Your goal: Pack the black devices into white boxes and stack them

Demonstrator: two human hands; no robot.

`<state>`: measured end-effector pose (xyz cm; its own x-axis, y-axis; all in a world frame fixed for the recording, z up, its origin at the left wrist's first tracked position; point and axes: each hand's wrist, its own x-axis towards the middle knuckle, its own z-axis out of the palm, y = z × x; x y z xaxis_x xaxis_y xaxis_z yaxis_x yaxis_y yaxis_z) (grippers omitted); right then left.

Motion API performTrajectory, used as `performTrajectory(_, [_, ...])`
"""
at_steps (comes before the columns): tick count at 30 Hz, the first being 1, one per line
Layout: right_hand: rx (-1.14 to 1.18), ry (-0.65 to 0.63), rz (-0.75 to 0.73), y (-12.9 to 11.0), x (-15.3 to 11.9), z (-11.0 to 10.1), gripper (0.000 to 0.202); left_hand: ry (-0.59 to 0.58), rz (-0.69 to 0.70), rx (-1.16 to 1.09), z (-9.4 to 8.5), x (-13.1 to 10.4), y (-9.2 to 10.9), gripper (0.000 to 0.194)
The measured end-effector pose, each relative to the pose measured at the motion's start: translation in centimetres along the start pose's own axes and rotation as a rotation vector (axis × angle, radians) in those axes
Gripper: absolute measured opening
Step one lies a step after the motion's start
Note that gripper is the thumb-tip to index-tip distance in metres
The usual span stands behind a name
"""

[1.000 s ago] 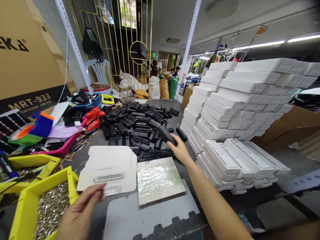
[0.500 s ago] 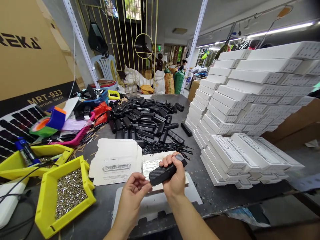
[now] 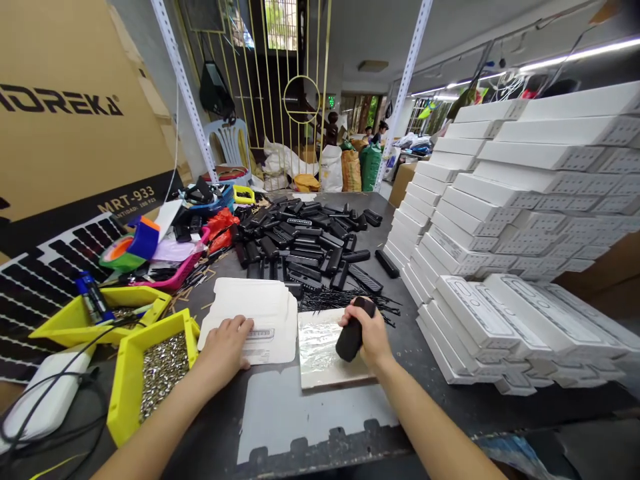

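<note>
My right hand (image 3: 375,337) grips a black oblong casing (image 3: 349,341), tilted over a pad wrapped in shiny clear film (image 3: 320,357). Its fingers hide the upper part. To the left, my left hand (image 3: 225,343) lies on a stack of flat white printed box blanks (image 3: 277,347). The fingers are stretched out over the top sheet, which carries a drawing of a long device, and the thumb is by its front edge. Beyond both hands are a heap of similar black casings (image 3: 305,243) and a bundle of thin black ties (image 3: 340,300).
A yellow bin of small metal parts (image 3: 120,400) stands at left, beside another yellow bin (image 3: 55,327) holding blue markers. High stacks of white boxes (image 3: 480,320) fill the right side. A grey mat (image 3: 285,417) lies in front; a pink tray (image 3: 183,273) sits farther back.
My left hand has left the casing and moved left onto the box blanks. My right hand has turned the casing from nearly level to steeper, with its lower end toward the pad.
</note>
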<state>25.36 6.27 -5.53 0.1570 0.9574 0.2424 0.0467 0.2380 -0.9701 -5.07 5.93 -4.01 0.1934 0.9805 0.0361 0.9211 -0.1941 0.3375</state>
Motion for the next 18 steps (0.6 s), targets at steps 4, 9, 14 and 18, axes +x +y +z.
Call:
performTrajectory(4, [-0.197, 0.156, -0.016, 0.5, 0.8, -1.1, 0.05, -0.093, 0.053, 0.003, -2.5, 0.8, 1.5, 0.036])
performTrajectory(9, [-0.384, -0.05, -0.452, -4.4, -2.6, 0.6, 0.025, -0.326, 0.205, -0.235, -6.4, -1.4, 6.1, 0.023])
performTrajectory(14, [-0.515, -0.19, -0.696, -8.0, -5.5, 3.9, 0.03, -0.417, 0.104, -0.805, -3.6, -5.0, 9.4, 0.034])
performTrajectory(18, [-0.459, -0.455, -0.501, -8.2, -6.2, 3.2, 0.008, -0.417, 0.055, -1.103, -1.2, -6.1, 8.7, 0.073])
